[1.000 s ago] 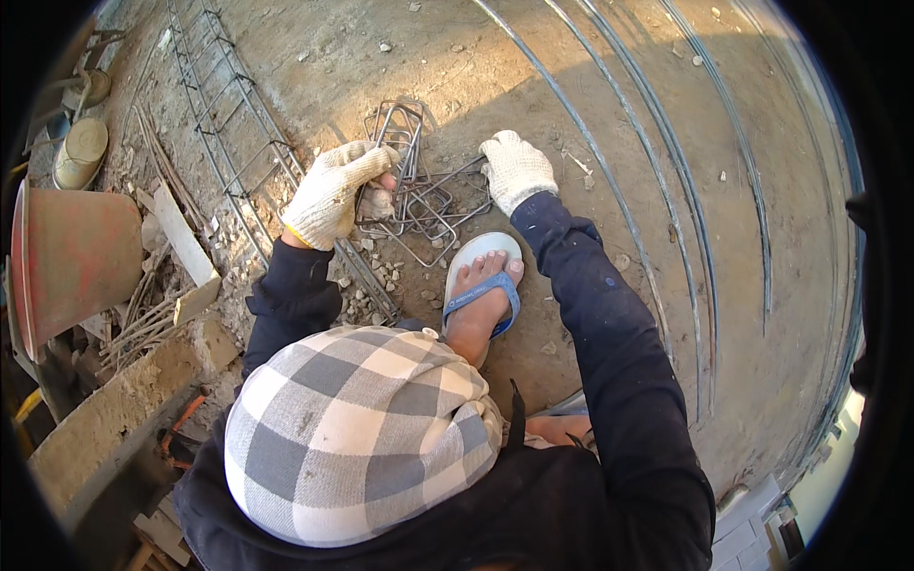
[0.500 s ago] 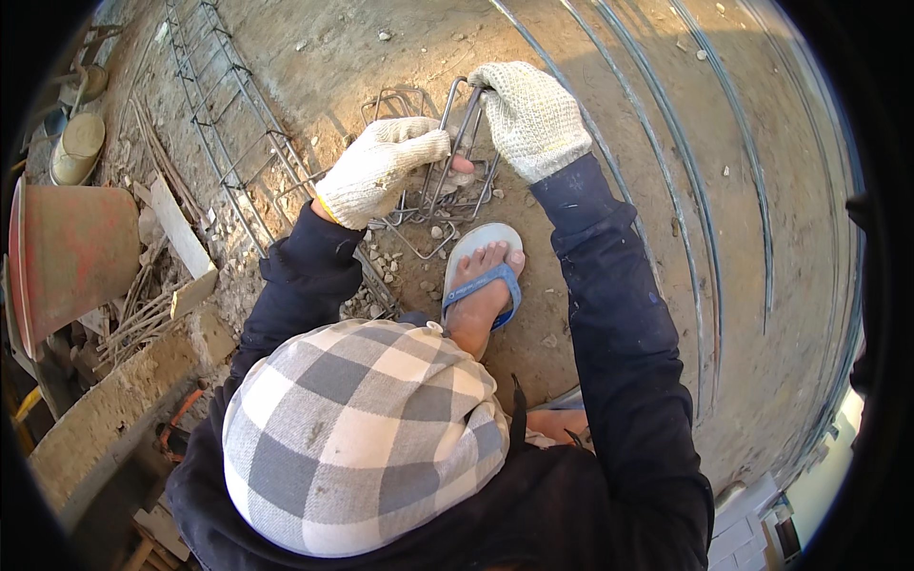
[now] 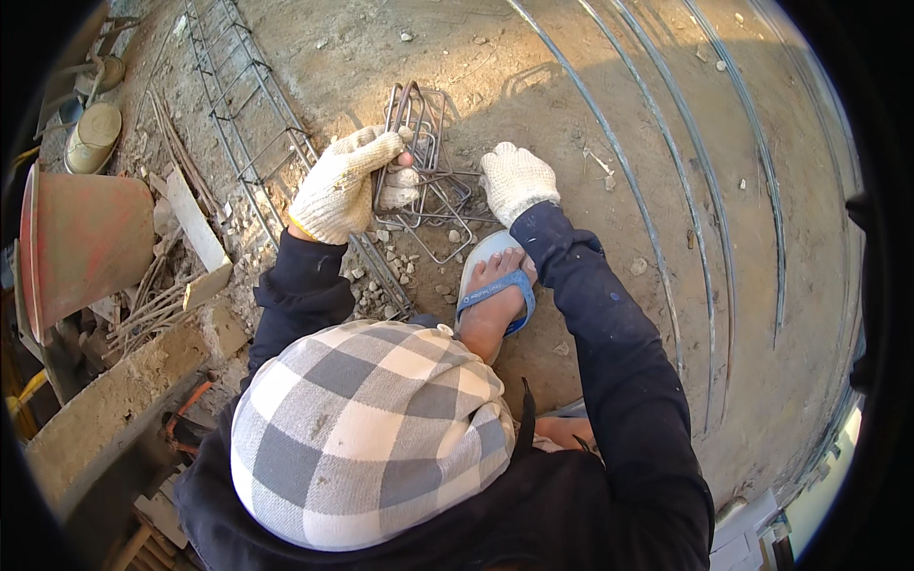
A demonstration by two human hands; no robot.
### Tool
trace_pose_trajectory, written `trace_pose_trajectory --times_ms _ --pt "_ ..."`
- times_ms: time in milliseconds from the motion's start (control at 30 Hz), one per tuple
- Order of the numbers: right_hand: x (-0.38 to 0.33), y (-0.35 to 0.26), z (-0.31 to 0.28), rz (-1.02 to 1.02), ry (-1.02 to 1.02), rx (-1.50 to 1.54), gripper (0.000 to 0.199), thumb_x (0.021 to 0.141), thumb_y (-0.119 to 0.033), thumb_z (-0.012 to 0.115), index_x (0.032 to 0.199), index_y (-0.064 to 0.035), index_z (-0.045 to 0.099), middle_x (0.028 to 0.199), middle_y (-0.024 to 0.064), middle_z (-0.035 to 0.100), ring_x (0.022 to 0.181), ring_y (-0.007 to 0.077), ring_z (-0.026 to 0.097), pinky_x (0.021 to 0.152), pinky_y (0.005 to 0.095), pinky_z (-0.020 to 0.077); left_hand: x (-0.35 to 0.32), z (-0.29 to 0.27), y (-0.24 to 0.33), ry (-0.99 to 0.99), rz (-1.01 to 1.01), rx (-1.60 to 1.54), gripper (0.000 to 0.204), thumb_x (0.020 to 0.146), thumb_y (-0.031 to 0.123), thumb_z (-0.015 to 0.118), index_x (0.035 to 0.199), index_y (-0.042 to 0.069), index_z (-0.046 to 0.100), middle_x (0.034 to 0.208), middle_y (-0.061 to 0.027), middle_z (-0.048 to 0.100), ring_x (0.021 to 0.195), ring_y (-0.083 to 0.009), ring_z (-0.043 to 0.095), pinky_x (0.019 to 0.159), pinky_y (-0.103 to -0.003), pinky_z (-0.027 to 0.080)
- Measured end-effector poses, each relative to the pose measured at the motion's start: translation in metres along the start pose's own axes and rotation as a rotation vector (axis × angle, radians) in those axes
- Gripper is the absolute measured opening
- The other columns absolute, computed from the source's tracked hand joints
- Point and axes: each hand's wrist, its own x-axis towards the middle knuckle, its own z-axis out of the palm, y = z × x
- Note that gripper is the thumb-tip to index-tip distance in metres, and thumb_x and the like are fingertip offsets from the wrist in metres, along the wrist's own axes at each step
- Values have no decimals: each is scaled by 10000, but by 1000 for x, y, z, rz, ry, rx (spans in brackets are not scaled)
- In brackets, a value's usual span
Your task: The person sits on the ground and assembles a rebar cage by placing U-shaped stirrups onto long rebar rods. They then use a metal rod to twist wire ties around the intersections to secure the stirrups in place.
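Observation:
My left hand [image 3: 345, 186], in a knitted work glove, is shut on a bundle of bent steel stirrups [image 3: 419, 114] and holds them up on edge over the dirt. More loose stirrups [image 3: 440, 228] lie flat on the ground just below it. My gloved right hand [image 3: 519, 179] rests at the right edge of that loose pile with its fingers curled down onto the wires. I cannot tell whether it grips one. My foot in a blue sandal [image 3: 495, 290] stands right behind the pile.
A long rebar cage [image 3: 243, 105] lies on the ground at the left. Several long steel rods [image 3: 657, 219] run across the dirt on the right. An orange bucket [image 3: 81, 238], a board, rubble and a concrete block [image 3: 114, 400] crowd the left side.
My right hand came down from the raised bundle to the loose pile on the ground. The left hand stayed on the bundle and shifted slightly left.

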Motion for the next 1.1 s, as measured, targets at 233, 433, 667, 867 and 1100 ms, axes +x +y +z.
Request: trace_pose_trajectory --times_ms 233,433,667,867,1100 --pt "-71 22 -36 399 126 215 225 914 -275 589 1017 -80 630 992 166 679 940 340 672 795 471 527 0 0 -7 7 47 -19 243 961 157 619 1137 -1 564 1060 -186 680 864 -241 712 654 -307 609" --pt "-82 14 -23 508 341 1051 244 878 -262 680 961 -34 687 851 154 708 804 308 695 737 382 537 -10 17 -21 24 28 31 244 958 166 634 1121 -2 566 1018 -172 686 860 -245 710 681 -342 607" --pt "-55 -28 -20 226 386 716 301 851 -292 711 982 -21 717 911 140 717 829 279 697 735 364 532 -15 29 -37 -108 -39 -130 394 948 171 629 1262 -31 503 1154 -215 630 1025 -294 666 859 -421 569" --pt "-57 -34 -24 264 296 884 217 869 -185 719 992 -6 719 878 108 720 722 172 683 648 300 535 -14 13 -27 -107 -21 -198 395 945 145 616 1293 -6 506 1101 -152 641 989 -273 668 857 -424 567" --pt "-41 -45 -44 423 149 1376 183 907 -122 680 1016 26 687 808 102 694 636 131 677 469 265 520 -20 11 -31 -63 6 -154 345 935 121 628 1249 6 543 1006 -86 643 915 -239 663 837 -369 548"
